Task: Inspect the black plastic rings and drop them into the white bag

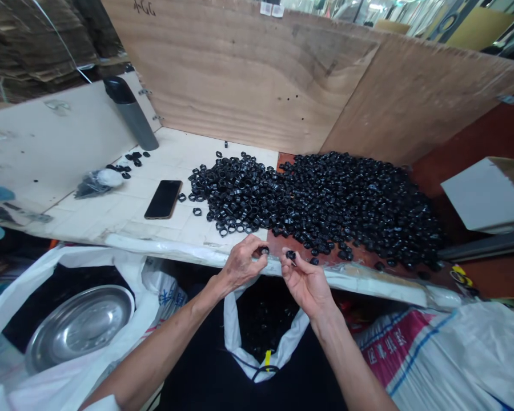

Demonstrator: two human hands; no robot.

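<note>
My left hand is closed, pinching a small black ring between thumb and fingertips at the table's front edge. Just to its right, my right hand grips a small black plastic piece with thumb and fingers. The two pieces are apart. Beyond my left hand lies a heap of black hexagonal rings, which merges into a larger heap of small black parts on the right. Below my hands a white bag hangs open, with dark pieces inside.
A phone lies left of the rings. Behind it stand a grey bottle and a clear plastic bag. Wooden boards wall the back. A metal bowl sits in a sack at lower left; a white box is at right.
</note>
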